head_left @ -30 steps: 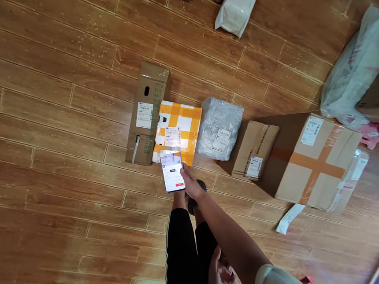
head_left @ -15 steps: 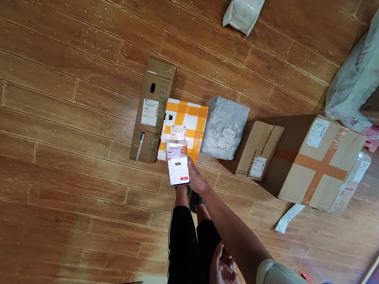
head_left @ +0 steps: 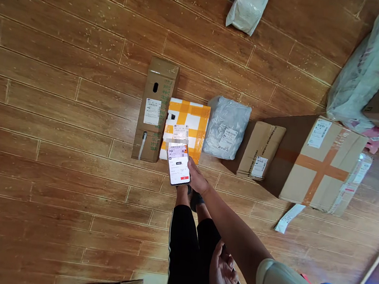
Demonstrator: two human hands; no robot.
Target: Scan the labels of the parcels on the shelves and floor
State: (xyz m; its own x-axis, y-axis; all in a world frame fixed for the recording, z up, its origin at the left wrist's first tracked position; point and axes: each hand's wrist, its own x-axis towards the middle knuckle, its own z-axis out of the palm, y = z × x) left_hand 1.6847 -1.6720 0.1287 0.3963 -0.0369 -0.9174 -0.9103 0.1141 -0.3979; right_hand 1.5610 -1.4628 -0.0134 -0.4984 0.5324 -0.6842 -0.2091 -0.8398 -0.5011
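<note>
My right hand [head_left: 198,177] grips a smartphone [head_left: 178,170] by its side, with the lit screen facing up and showing a label image and a red button. Held over a white box wrapped in orange tape [head_left: 196,120], the phone overlaps the lower part of that box, whose shipping label [head_left: 180,132] shows just above it. My left hand [head_left: 223,273] hangs low near my thigh, palm partly visible and fingers loosely curled, holding nothing. Left of the taped box lies a long brown carton [head_left: 147,145] with a label. To its right is a grey plastic-wrapped parcel [head_left: 228,114].
Further right stand a small carton [head_left: 262,144] and a large carton with orange tape [head_left: 323,167]. Plastic-wrapped bags [head_left: 360,82] lie at the upper right. A white parcel [head_left: 249,10] is at the top. A paper strip [head_left: 289,218] lies on the wooden floor [head_left: 57,170].
The view has shifted slightly, so the boxes appear a little further right. My right hand still holds the phone over the taped box; my left hand has hardly moved.
</note>
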